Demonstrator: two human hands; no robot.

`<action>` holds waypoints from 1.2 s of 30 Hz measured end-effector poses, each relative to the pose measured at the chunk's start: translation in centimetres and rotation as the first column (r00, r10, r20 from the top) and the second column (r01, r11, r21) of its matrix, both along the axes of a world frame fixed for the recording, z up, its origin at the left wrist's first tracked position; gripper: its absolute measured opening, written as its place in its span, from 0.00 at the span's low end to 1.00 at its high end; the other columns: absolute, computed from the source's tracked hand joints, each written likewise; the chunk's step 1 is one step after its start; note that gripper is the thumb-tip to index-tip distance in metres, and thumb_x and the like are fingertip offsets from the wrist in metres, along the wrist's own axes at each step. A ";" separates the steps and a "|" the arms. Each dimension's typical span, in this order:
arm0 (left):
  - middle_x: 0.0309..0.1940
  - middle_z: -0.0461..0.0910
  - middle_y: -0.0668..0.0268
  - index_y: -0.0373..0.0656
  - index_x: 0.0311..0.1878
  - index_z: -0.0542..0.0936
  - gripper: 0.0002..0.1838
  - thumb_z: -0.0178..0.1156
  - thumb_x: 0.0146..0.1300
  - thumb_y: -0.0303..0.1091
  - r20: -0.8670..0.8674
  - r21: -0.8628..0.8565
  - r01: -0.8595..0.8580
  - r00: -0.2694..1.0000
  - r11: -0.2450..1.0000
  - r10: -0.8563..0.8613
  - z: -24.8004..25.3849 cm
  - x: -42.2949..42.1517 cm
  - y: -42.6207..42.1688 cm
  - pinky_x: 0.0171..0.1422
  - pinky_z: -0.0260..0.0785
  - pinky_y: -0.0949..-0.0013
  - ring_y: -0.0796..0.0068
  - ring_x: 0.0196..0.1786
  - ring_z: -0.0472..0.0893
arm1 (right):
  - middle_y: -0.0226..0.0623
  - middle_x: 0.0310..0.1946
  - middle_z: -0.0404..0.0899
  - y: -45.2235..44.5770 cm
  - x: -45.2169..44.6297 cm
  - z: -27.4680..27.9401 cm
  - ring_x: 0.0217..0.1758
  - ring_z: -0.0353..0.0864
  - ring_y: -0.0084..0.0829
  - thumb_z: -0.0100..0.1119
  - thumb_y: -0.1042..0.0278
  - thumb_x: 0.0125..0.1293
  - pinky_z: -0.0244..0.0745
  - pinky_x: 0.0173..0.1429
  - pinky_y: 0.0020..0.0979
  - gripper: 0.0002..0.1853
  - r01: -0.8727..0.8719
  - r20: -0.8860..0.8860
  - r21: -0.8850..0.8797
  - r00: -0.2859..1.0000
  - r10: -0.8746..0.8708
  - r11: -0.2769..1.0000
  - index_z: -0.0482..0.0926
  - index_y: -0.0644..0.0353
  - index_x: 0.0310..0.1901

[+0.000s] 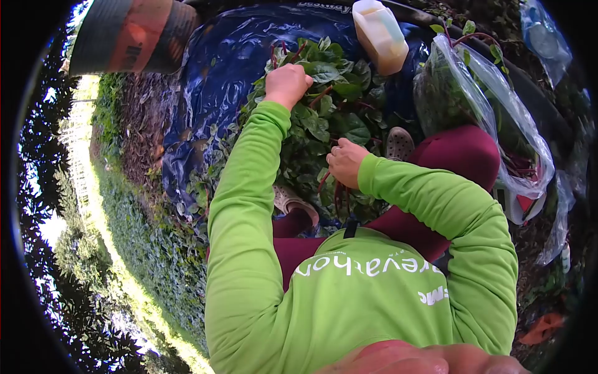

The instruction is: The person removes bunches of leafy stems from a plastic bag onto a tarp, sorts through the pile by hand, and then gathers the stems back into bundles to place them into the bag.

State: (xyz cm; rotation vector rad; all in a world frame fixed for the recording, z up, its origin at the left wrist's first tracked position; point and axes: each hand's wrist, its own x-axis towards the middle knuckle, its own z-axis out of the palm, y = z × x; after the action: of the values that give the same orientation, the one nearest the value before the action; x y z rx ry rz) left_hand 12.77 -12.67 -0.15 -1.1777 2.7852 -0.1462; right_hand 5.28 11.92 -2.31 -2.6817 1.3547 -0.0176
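One jug (387,43) near leaf pile (319,128); bag (526,144) apparently holding greens (439,93).

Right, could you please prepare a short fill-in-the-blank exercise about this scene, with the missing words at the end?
1. The shiny plastic under the leafy stems is coloured ____.
2. Compared with the right hand, the ____ hand reaches farther from the body.
3. The sleeves are bright ____.
4. Near the right knee, leafy greens sit inside a clear plastic ____.

Missing words: blue; left; green; bag.
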 end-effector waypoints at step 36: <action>0.41 0.85 0.59 0.41 0.48 0.88 0.11 0.68 0.64 0.31 -0.745 0.297 -0.250 0.543 0.922 0.388 -2.1 12.4 5.1 0.49 0.76 0.65 0.65 0.41 0.85 | 0.35 0.48 0.82 -1.6 -0.2 3.1 0.59 0.78 0.33 0.57 0.65 0.63 0.69 0.56 0.37 0.08 0.063 0.140 -0.033 0.988 -0.058 0.997 0.84 0.54 0.39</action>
State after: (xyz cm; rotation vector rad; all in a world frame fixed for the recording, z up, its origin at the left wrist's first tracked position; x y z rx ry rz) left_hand 25.14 -7.61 -2.21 -2.0925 3.0418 0.8440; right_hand 5.12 10.28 0.80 -2.6129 1.4055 -0.2341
